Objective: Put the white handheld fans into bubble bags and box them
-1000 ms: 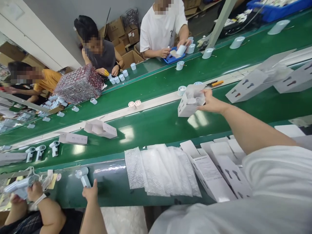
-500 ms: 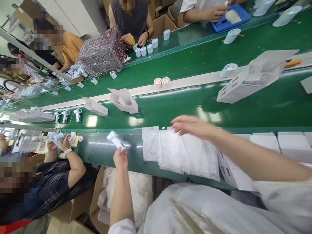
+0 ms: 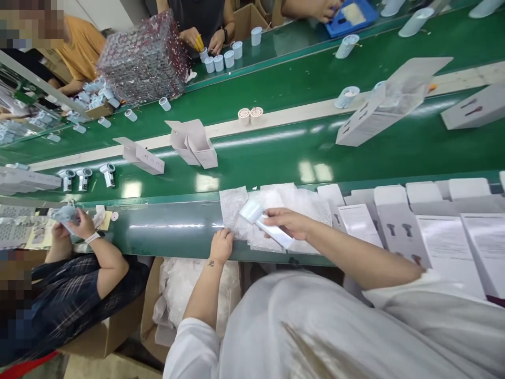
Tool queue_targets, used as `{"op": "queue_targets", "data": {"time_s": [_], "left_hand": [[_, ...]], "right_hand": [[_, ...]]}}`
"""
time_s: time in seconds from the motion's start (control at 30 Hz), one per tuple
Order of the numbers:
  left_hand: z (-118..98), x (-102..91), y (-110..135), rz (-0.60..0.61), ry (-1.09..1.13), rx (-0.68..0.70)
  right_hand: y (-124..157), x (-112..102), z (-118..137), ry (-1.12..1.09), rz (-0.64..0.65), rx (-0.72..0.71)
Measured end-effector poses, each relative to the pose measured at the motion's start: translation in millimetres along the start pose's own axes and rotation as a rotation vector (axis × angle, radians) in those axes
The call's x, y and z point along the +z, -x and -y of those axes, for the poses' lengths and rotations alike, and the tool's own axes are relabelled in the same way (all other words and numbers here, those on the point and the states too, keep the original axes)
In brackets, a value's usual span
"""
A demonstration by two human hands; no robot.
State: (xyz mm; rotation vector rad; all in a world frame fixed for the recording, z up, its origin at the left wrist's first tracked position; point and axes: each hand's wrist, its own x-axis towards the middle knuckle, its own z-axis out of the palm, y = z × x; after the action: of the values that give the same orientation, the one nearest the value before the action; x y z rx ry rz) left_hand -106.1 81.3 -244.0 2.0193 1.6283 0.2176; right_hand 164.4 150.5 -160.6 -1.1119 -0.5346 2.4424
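Note:
My right hand (image 3: 290,223) is closed around a pale, hair-dryer-shaped device (image 3: 272,229), held tilted over a row of overlapping clear bubble-wrap bags (image 3: 276,197). The device's wide head points to the left, its handle toward my body. My left hand (image 3: 221,245) is at the near edge of the bench, its curled fingers closed at the lower left corner of the leftmost bubble-wrap bag (image 3: 233,208). The fingertips are partly hidden.
Open white boxes (image 3: 394,221) with printed sheets stand to the right. Behind the bench runs a green conveyor (image 3: 268,158) carrying white cartons (image 3: 193,145) and similar devices (image 3: 107,173). A co-worker (image 3: 102,273) sits at left; others work across the line. A carton of plastic bags (image 3: 197,289) stands below.
The device has passed from my left hand to my right and moved right, over the bags. My left hand has moved right to the leftmost bag. The view has shifted.

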Motion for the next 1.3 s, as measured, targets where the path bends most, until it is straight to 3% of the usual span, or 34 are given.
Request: {"op": "queue_targets", "data": {"time_s": [0.1,0.17,0.3,0.47,0.57,0.7,0.8,0.9,0.97,1.07,1.13,1.2,1.3], "left_hand": [[-12.6,-1.8,-5.1,-0.019,0.034,0.016],[-28.8,-7.4,-4.4,-0.072,0.202,-0.027],[-54.9,-22.3,4.2,-0.132,0.719,-0.151],[-74.7,-36.2,17.1,-0.324,0.992,-0.343],[-91.4,-43.6,30.2,-0.428,0.891,-0.248],[-111.5,-47.3,46.6,-0.447,0.576,-0.083],[-124.8,-47.6,42.4,-0.48,0.436,-0.06],[-141.6,-49.4,29.5,-0.534,0.395,-0.077],[-153.2,-49.4,26.3,-0.504,0.368,0.004],[-163.3,-47.2,32.5,-0.342,0.367,0.187],[-163.4,-47.9,36.8,-0.332,0.445,0.103],[-161.4,-52.7,36.3,-0.387,0.561,-0.088],[-161.5,-66.3,28.4,-0.399,0.725,-0.254]], "right_hand": [[24.5,-1.0,-22.6,-0.058,0.12,0.188],[30.5,4.4,-39.1,-0.093,0.166,0.267],[22.8,16.9,-56.5,-0.099,0.17,0.185],[22.5,18.2,-45.7,-0.019,0.079,0.1],[34.2,16.5,-38.0,-0.046,0.034,0.117],[46.2,21.1,-37.5,-0.136,-0.054,0.106],[49.9,26.4,-41.1,-0.135,-0.106,0.112],[52.4,28.0,-39.7,-0.135,-0.07,0.104],[53.8,27.0,-34.9,-0.143,-0.098,0.091],[55.1,25.9,-27.4,-0.144,-0.223,0.094],[56.2,26.6,-24.1,-0.132,-0.274,0.118],[58.2,27.4,-19.4,-0.084,-0.273,0.161],[64.2,27.3,2.0,0.239,-0.176,0.195]]}}
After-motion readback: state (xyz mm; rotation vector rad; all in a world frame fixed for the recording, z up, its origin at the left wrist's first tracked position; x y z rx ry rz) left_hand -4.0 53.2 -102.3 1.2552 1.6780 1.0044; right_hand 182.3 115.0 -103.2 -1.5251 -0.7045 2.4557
